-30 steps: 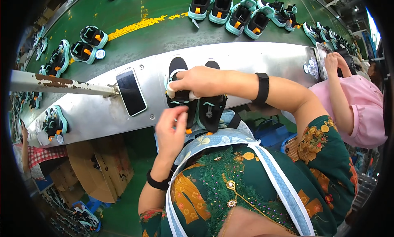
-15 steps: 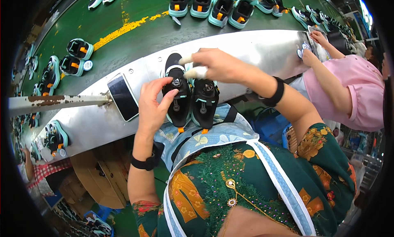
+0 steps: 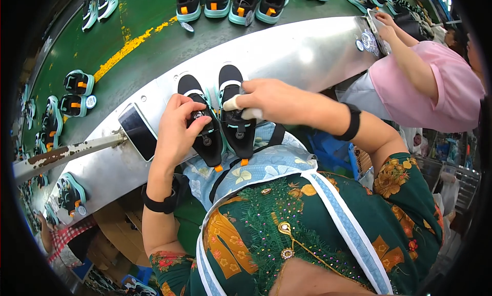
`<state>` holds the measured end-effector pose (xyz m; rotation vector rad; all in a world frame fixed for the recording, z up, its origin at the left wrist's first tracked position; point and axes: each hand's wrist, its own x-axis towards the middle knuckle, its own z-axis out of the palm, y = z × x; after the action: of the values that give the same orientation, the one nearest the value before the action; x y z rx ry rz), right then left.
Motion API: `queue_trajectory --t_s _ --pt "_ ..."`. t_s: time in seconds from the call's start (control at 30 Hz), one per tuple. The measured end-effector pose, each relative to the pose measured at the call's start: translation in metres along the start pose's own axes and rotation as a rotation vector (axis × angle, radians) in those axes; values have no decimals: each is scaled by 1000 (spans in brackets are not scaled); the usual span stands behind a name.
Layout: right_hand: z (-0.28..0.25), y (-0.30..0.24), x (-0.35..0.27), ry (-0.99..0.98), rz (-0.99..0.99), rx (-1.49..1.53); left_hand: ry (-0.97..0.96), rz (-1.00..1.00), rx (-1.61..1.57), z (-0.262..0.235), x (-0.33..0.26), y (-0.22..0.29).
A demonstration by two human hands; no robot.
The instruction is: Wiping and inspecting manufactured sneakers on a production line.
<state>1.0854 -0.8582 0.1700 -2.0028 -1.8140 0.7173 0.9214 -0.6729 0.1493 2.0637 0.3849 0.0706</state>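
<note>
Two black sneakers with mint soles and orange heel tabs stand side by side, toes pointing away and heels by my apron. On the left sneaker (image 3: 207, 142), my left hand (image 3: 177, 124) pinches the dark, shiny piece on the upper between thumb and fingers. My right hand (image 3: 264, 98) comes across from the right, its fingers bent over the middle of the right sneaker (image 3: 241, 137). Pale coverings wrap some of its fingertips, which are partly blurred. Those fingers hide that sneaker's middle.
A phone (image 3: 137, 132) lies on the metal ledge (image 3: 302, 44), near a worn metal bar (image 3: 66, 155). Beyond runs a green conveyor belt (image 3: 138, 14) bearing several similar sneakers. At right, a co-worker in a pink top (image 3: 410, 85) handles a tray with round stickers.
My right hand has lowered onto the right sneaker from above the gap between the two. The sneakers' toes now stand farther apart. My left hand stays on the left sneaker.
</note>
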Motion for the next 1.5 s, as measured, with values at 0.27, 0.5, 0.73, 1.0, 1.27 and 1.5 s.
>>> queue_trajectory --t_s 0.27,0.5,0.73,1.0,1.27,1.5 --pt "4 -10 1 -16 300 -107 -17 -44 -10 5 -3 8" --pt "24 -4 1 156 221 53 -56 44 7 7 -4 12" --pt "23 0 -5 124 111 41 -51 -11 -80 12 -4 14" --pt "11 3 -12 103 81 137 136 -21 -98 25 -7 19" --pt "10 13 -19 170 301 73 101 -13 -11 30 -11 22" --pt "16 16 -12 261 133 -86 79 7 33 33 -6 30"
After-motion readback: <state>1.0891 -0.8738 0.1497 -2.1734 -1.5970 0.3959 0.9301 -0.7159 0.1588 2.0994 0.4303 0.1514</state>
